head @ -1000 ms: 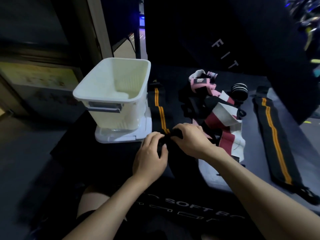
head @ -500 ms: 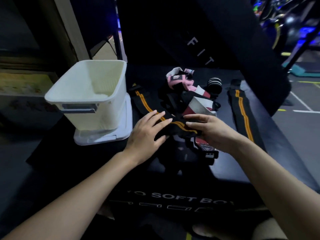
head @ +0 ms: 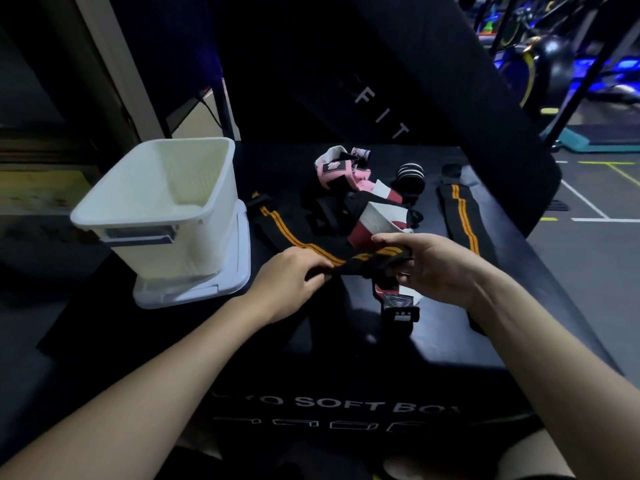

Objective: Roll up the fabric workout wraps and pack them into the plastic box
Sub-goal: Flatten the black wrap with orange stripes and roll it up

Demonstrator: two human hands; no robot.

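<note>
Your left hand (head: 292,280) and right hand (head: 427,266) now pinch the black-orange wrap (head: 311,249), lifted from flat pressing; rolling restarts, box (head: 162,206) holds 0.

The plastic box (head: 162,206) stands on its lid (head: 221,285), left of the left hand (head: 291,282). A wrap (head: 311,249) runs between both hands. Beyond the right hand (head: 433,268) lies a heap of wraps (head: 360,202); another wrap (head: 462,216) lies to its right.

Open white box (head: 214,188) on my left with room inside, pile of wraps (head: 360,202) blocking behind my hands, bare table (head: 346,341) near me
</note>
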